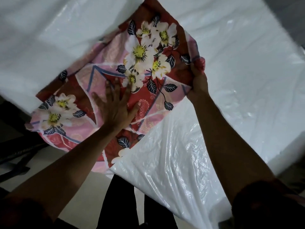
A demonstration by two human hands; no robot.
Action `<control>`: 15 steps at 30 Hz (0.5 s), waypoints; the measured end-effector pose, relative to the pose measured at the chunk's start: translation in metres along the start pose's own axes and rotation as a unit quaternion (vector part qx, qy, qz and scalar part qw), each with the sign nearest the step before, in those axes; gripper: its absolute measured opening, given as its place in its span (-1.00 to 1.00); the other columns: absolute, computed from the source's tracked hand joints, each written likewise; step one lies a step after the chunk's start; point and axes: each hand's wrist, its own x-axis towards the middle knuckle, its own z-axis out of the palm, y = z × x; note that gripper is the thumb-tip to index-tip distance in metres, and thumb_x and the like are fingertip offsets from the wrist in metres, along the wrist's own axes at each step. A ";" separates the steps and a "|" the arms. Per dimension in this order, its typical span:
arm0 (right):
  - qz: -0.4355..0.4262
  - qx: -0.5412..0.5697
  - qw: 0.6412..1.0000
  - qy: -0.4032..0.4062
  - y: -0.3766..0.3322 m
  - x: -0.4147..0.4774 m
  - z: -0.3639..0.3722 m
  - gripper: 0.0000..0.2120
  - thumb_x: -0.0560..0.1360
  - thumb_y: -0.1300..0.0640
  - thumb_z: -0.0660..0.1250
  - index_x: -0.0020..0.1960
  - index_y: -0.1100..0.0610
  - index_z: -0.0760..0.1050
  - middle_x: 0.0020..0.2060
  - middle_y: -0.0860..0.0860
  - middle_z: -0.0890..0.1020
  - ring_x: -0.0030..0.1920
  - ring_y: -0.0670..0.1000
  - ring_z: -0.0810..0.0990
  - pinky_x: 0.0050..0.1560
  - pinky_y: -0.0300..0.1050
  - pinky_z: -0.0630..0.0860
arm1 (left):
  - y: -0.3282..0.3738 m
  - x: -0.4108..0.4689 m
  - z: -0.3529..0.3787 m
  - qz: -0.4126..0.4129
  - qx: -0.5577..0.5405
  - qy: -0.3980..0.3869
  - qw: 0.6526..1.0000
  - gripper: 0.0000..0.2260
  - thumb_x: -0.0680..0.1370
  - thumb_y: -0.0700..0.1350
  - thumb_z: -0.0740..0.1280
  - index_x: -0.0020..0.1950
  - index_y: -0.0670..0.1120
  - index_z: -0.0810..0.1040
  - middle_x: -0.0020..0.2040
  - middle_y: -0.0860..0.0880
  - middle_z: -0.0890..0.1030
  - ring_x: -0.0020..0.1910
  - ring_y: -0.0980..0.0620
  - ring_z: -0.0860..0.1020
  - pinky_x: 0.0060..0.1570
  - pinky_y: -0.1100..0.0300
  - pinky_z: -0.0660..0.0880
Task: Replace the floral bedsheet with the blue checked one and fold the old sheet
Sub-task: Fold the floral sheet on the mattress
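Floral sheet (145, 52) is a compact folded panel near the corner of the plastic-wrapped mattress (239, 83), with part overhanging the edge. Left hand (115, 100) lies flat on it, fingers straight and spread, probably pinning the layers so they don't slide. Right hand (198, 80) has its fingers curled round the bunched right edge, likely to bring the next fold over. Blue checked sheet not in view, so laying it looks not yet done
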 end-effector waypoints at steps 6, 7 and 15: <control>-0.123 0.009 0.992 0.030 -0.084 -0.043 -0.022 -0.28 0.28 -0.06 0.61 0.35 0.20 0.54 0.25 0.24 0.62 0.25 0.27 0.61 0.29 0.35 0.49 | 0.060 0.052 -0.023 0.113 -0.024 -0.056 0.992 -0.33 0.56 0.42 -0.16 0.61 0.19 -0.15 0.64 -0.11 -0.03 0.60 -0.20 -0.04 0.36 -0.52 0.02; -0.139 0.008 0.990 0.026 -0.098 -0.053 -0.027 -0.32 0.30 -0.03 0.60 0.34 0.21 0.54 0.25 0.25 0.62 0.25 0.28 0.60 0.30 0.36 0.47 | 0.071 0.062 -0.033 0.129 -0.062 -0.063 0.988 -0.32 0.56 0.41 -0.15 0.61 0.14 -0.10 0.63 -0.12 0.02 0.60 -0.20 0.00 0.39 -0.49 0.06; -0.201 -0.236 0.922 -0.231 -0.086 -0.159 0.033 -0.72 0.48 0.42 0.38 -0.03 0.10 0.72 -0.22 -0.06 0.71 -0.17 -0.14 0.66 -0.05 -0.24 0.57 | 0.113 0.014 -0.137 -0.056 -0.706 -0.043 0.705 -0.33 0.53 0.41 0.12 0.50 0.03 0.35 0.29 0.06 0.58 0.18 0.07 0.58 0.16 0.04 0.54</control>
